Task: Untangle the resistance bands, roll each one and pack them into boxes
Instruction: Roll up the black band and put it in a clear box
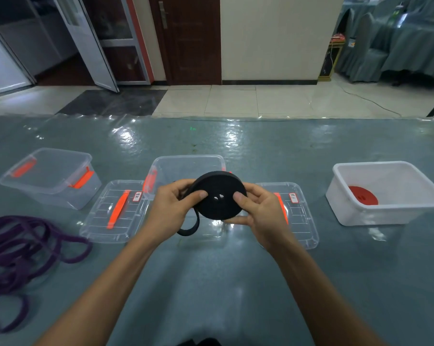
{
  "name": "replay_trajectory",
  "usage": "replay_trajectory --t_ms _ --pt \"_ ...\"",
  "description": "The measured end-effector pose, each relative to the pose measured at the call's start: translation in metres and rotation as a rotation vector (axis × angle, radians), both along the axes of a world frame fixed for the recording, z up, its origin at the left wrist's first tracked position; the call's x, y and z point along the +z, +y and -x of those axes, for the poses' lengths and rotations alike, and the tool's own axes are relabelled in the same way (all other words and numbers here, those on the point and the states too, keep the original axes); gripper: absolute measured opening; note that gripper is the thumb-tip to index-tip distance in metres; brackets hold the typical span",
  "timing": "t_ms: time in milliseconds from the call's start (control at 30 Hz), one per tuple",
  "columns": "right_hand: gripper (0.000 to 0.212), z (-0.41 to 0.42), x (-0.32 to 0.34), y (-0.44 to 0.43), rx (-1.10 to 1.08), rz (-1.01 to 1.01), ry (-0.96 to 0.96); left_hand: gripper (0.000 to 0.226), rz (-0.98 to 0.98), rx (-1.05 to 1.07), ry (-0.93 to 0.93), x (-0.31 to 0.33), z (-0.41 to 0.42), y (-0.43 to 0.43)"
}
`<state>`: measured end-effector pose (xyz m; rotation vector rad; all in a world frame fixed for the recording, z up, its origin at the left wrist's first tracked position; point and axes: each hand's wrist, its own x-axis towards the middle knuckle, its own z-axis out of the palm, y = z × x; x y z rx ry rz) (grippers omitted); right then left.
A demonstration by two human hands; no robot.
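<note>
Above the middle of the grey-green table [211,283], both hands hold a black resistance band [219,194] that is wound into a flat round roll. The left hand [171,211] grips the roll at its left edge, with the thumb pressing on the face turned to the camera and the other fingers curled behind it. The right hand [258,216] grips the right edge in the same way, thumb on the face and fingers behind and under. A short loose end [189,227] of the black band hangs down from the roll beside the left hand and makes a small loop. The roll is held up in front of an open clear box [188,158] with orange clips. The left lid [113,211] lies flat on the table near the left hand, and the right lid [303,221] is partly hidden by the right hand. A second clear box [49,188] stands further to the left. At the left edge a purple band [24,253] lies loose and tangled on the table. At the right a white box [375,216] holds a red rolled band [363,196]
</note>
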<state>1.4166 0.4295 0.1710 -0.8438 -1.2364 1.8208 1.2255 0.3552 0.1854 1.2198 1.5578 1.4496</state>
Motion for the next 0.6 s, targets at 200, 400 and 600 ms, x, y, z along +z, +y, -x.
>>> replay_trajectory --t_ms 200,400,600 --pt "0.063 -0.003 -0.001 0.004 0.037 -0.793 -0.529 0.017 0.108 -0.076 -0.048 -0.013 0.0 -0.003" --pt "0.051 -0.008 0.003 0.008 0.145 -0.71 -0.45 0.018 0.17 -0.134 -0.097 -0.009 0.006 -0.006" --pt "0.056 -0.006 -0.001 0.006 0.21 -0.853 -0.576 0.016 0.171 -0.125 -0.104 -0.007 0.005 -0.009"
